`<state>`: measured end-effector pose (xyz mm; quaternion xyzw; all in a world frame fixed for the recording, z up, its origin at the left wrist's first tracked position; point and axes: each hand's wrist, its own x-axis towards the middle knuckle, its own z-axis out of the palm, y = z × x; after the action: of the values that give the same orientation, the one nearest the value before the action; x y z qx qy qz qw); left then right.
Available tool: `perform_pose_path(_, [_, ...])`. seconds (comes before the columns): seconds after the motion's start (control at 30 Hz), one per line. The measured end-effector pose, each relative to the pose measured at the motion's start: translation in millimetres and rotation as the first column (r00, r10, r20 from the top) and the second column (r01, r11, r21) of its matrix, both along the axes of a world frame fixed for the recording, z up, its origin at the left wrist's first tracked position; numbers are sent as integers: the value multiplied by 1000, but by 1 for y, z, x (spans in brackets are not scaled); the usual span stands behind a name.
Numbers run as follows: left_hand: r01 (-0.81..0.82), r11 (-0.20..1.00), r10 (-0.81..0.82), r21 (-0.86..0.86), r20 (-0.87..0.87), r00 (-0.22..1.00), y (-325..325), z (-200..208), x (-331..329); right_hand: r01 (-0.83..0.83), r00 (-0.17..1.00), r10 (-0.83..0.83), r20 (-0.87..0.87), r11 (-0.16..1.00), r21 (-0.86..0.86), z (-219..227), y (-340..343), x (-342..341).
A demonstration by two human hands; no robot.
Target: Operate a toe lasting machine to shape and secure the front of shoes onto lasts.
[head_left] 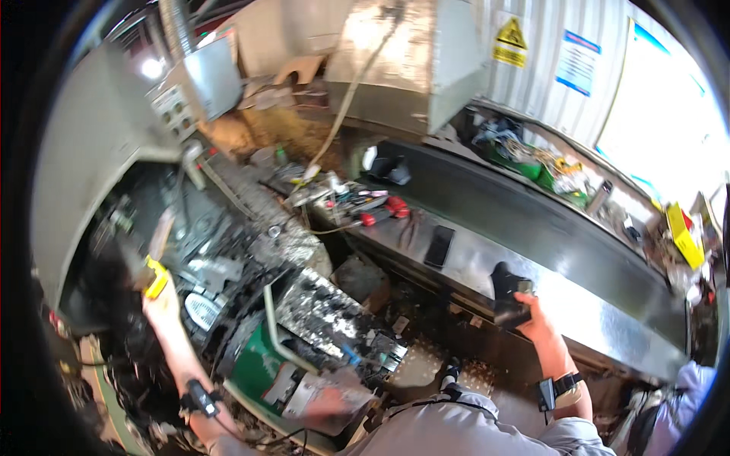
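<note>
Item one: yellow object [157, 278], angular, exact kind unclear; was held on the left side of the scene, partly covered by the grip. Item two: black object [503, 295], blurred, longer than wide, narrower at its far end; was held on the right side, gripped along its right edge.

White corrugated wall [541, 76], yellow warning sign [510, 42], glowing lamp [152, 68], long metal counter [578, 304]

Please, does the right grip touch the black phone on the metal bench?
Apart: the head view shows bare metal bench plainly between the right grip and the black phone.
</note>
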<state>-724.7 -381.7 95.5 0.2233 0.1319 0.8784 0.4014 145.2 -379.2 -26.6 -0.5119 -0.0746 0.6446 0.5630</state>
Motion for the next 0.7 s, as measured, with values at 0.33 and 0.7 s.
perform_pose_path(0.33, [-485,794,453,-366,-175,874,22,8,52,545,740,-565,366,822,167,-27,4,281])
perform_pose_path(0.7, [-168,940,77,-298,-294,953,42,-51,118,752,513,-842,166,534,387,-169,61,457])
